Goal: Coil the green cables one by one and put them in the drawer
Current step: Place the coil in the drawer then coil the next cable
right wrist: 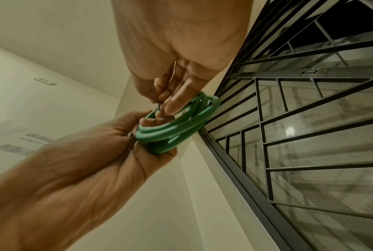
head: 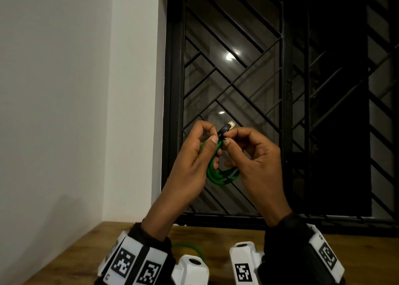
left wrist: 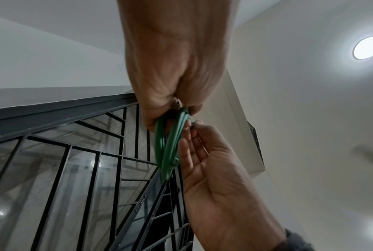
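Note:
A green cable (head: 222, 176) wound into a small coil is held up in front of the window. My left hand (head: 210, 133) grips the coil's upper left side, thumb across the strands. My right hand (head: 231, 137) pinches the top of the coil beside its black plug (head: 226, 128), which has a gold tip. In the left wrist view the coil (left wrist: 168, 144) hangs below my left hand (left wrist: 170, 108), and the right hand (left wrist: 194, 125) pinches a thin dark strand. The right wrist view shows the coil (right wrist: 181, 129) between both hands. No drawer is in view.
Another green cable (head: 190, 247) lies on the wooden table (head: 64, 252), partly hidden behind my wrists. A dark window with a metal grille (head: 269, 79) stands behind the table. A white wall (head: 64, 90) is on the left.

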### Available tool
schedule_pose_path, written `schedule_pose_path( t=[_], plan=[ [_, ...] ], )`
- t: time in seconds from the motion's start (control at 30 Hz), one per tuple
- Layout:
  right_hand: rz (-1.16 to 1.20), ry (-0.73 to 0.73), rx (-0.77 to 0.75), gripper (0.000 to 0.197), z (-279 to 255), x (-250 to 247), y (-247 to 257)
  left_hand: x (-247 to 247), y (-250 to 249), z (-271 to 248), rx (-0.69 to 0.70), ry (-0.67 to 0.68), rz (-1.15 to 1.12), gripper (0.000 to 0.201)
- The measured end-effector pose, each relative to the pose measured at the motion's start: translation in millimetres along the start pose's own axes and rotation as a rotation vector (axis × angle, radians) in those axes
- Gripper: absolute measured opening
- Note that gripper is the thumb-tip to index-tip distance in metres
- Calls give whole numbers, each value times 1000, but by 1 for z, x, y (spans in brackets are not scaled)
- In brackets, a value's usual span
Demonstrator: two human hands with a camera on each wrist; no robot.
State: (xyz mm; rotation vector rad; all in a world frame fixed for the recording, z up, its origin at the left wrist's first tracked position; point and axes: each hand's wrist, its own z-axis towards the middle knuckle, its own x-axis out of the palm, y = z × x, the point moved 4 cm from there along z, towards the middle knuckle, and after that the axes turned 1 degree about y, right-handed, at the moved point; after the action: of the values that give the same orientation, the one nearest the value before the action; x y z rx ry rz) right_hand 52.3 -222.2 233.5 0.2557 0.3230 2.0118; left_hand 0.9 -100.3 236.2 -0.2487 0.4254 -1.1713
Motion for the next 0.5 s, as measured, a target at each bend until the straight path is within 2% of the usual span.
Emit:
schedule_pose_path(
  t=[0.2, 0.5],
  plan=[
    [45, -3, 13, 14, -1, 1, 2, 1, -1, -2, 2, -42, -6, 15],
    [32, -6, 5, 15, -1, 2, 1, 1, -1, 0, 8, -16, 25, 12]
  ],
)
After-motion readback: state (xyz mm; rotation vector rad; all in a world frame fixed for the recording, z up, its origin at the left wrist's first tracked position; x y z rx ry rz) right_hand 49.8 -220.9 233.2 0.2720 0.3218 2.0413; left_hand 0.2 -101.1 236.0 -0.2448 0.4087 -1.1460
